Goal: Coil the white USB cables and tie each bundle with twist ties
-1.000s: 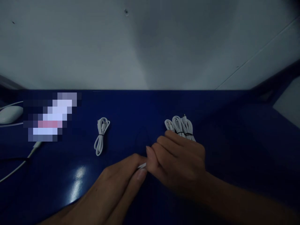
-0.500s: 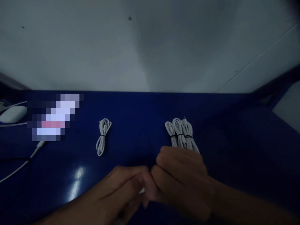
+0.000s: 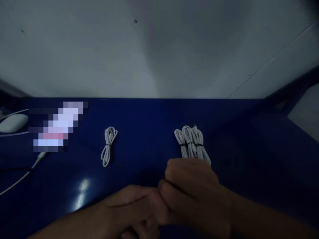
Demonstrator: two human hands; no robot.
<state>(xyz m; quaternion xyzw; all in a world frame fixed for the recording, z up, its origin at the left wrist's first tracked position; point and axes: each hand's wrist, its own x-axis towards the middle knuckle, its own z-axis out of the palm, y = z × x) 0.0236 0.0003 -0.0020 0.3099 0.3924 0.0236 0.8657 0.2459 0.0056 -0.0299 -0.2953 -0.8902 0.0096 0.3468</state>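
Note:
Low in the view, my left hand (image 3: 134, 207) and my right hand (image 3: 191, 192) press together, fingers curled and closed. Whatever lies between them is hidden by the fingers. Just beyond my right hand is a group of white coiled cables (image 3: 189, 141), side by side, each bound with a black tie; their near ends are covered by the hand. Apart from both hands, a single white coiled cable (image 3: 107, 149) with a black tie lies on the left part of the blue table (image 3: 142, 132).
At the left, a blurred-out bright screen (image 3: 64, 122) lies with a white cord plug (image 3: 42, 154) at its lower end. A white rounded object (image 3: 14, 122) sits beside it at the edge. A pale wall (image 3: 99, 59) rises behind the table.
The small white bit that showed between my fingers is out of sight. My left hand has sunk slightly and its fingers are tucked closer to my right hand. The cables stay put.

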